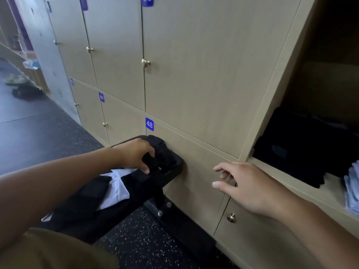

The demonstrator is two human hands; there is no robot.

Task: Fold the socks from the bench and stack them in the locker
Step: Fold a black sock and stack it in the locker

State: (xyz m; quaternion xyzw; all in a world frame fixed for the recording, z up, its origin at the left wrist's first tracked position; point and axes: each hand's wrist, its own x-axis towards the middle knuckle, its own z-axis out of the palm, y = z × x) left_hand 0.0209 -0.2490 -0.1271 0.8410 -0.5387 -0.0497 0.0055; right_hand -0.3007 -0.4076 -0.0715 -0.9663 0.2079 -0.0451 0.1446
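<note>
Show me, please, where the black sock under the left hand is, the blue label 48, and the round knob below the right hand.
black sock [163, 150], head view, on its bunched top.
blue label 48 [149, 124], head view, on the digits.
round knob [231, 217], head view, on its brass face.

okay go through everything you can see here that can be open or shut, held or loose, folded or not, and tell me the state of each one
Left hand: gripping a black sock on the bench.
Right hand: fingers relaxed, holding nothing, in front of the lockers.
Locker 48 door: closed.
Open locker: door open, dark folded clothes and a light blue folded stack on its shelf.
White garment: lying loose on the bench.
</note>
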